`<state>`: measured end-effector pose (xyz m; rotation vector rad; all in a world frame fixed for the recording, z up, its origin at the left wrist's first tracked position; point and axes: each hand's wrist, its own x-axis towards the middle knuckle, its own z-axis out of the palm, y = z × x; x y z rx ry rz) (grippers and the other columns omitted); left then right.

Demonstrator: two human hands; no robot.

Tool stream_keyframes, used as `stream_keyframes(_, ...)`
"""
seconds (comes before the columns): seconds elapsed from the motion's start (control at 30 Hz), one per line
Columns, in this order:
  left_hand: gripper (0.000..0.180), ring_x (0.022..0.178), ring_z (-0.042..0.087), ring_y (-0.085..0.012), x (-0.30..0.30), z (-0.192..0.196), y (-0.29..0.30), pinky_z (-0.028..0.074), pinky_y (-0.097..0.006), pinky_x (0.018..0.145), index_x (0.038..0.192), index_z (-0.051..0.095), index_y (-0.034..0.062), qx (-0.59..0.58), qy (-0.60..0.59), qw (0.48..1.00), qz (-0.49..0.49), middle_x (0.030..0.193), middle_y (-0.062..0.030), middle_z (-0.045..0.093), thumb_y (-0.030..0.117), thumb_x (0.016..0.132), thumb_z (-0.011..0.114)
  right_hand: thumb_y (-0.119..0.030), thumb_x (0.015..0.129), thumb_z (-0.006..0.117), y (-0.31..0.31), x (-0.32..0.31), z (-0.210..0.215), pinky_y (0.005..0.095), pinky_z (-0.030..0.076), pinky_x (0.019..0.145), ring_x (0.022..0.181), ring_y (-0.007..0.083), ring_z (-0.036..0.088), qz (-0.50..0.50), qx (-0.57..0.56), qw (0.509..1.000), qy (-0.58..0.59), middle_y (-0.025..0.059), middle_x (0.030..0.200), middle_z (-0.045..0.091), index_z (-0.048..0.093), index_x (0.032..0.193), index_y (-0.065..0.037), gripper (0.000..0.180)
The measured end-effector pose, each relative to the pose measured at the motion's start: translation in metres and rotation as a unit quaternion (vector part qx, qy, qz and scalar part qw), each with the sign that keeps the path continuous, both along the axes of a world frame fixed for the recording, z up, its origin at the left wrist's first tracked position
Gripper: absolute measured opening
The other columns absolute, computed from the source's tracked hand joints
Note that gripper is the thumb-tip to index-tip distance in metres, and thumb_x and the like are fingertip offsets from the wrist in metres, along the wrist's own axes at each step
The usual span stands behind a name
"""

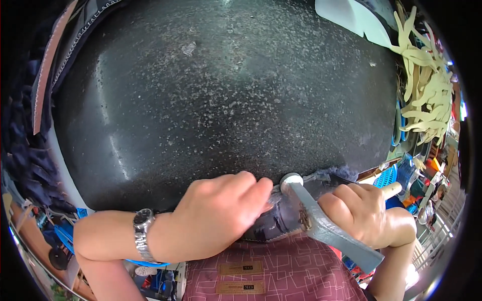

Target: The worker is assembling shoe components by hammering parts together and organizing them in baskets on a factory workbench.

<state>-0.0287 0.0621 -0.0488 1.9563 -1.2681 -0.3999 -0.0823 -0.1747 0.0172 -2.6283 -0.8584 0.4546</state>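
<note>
Dark leather piece (281,215) pinned between both hands (hammer (321,223) in right (364,213)).

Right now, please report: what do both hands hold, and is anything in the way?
Left hand pins dark fabric piece on black stone slab. Right hand grips hammer, head at the slab edge. Nothing between hammer and fabric.

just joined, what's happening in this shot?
A person's right hand grips a cobbler's hammer, its round face at the near edge of a black speckled stone slab. The left hand presses a dark piece of leather onto that edge beside the hammer head. Pale strips are piled at the far right.
</note>
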Motion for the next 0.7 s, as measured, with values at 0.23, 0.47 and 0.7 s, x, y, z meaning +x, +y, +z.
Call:
stream_keyframes(0.23,0.018,0.062,0.049,-0.0145,-0.024,-0.005,0.005,0.034,-0.025,0.050,0.086,0.068,-0.0029,-0.016,-0.238,0.971,0.015,0.075,-0.0049,0.054,0.011,0.075,0.063,-0.017,0.066,0.062,-0.004,0.002,-0.001,0.0266,0.039,0.038,0.046,0.0107,0.049,0.016,0.000,1.000,-0.002,-0.0010,0.062,0.039,0.054,0.089,-0.003,0.027)
stream_keyframes(0.47,0.017,0.057,0.049,-0.0141,-0.024,-0.003,0.001,0.034,-0.023,0.048,0.083,0.068,-0.0036,0.031,-0.443,0.896,-0.027,0.070,-0.0058,0.055,0.011,0.076,0.062,-0.016,0.068,0.063,0.005,0.010,0.005,0.0261,0.039,0.039,0.048,0.0097,0.050,0.039,-0.001,0.999,-0.021,-0.0018,0.063,0.038,0.053,0.089,-0.004,0.026)
stream_keyframes(0.7,0.026,0.065,0.055,-0.0170,0.000,0.007,0.023,0.043,-0.025,0.054,0.086,0.065,-0.0024,0.020,-0.057,0.997,-0.050,0.078,-0.0061,0.056,0.016,0.068,0.064,-0.016,0.067,0.062,0.008,0.012,0.005,0.0287,0.042,0.041,0.049,0.0127,0.050,0.003,0.027,0.998,0.055,-0.0003,0.064,0.039,0.053,0.089,-0.004,0.027)
